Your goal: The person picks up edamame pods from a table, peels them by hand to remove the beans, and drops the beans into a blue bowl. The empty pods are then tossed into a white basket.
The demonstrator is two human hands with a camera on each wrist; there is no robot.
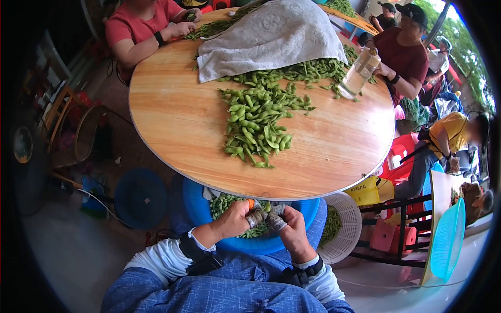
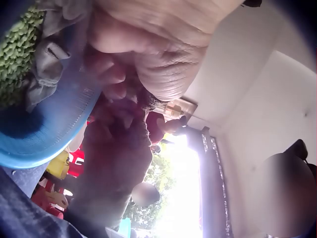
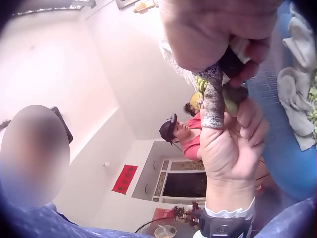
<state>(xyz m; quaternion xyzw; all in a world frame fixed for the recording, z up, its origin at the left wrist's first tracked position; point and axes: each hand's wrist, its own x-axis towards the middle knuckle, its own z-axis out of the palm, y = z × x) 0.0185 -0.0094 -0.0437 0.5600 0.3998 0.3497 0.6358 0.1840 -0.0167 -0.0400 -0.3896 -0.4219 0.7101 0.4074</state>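
Observation:
Over a blue basin (image 1: 194, 204), my left hand (image 1: 232, 222) and right hand (image 1: 296, 236) meet with fingertips close together. Between them they pinch a green soybean pod (image 1: 266, 207), which also shows as a green pod (image 3: 231, 106) in the right wrist view. Grey patterned wraps (image 3: 213, 104) cover thumb and finger ends, and an orange band (image 1: 251, 203) circles a left finger. Shelled green beans (image 1: 221, 207) lie in the basin below, with a grey cloth (image 3: 297, 89) at its side. In the left wrist view the fingertips are dark and blurred.
A round wooden table (image 1: 182, 120) stands in front, bearing heaped soybean pods (image 1: 255, 120), a grey towel (image 1: 276, 36) and a clear bottle (image 1: 359, 74). A white basket (image 1: 350, 221) with pods stands at right. People sit around the table.

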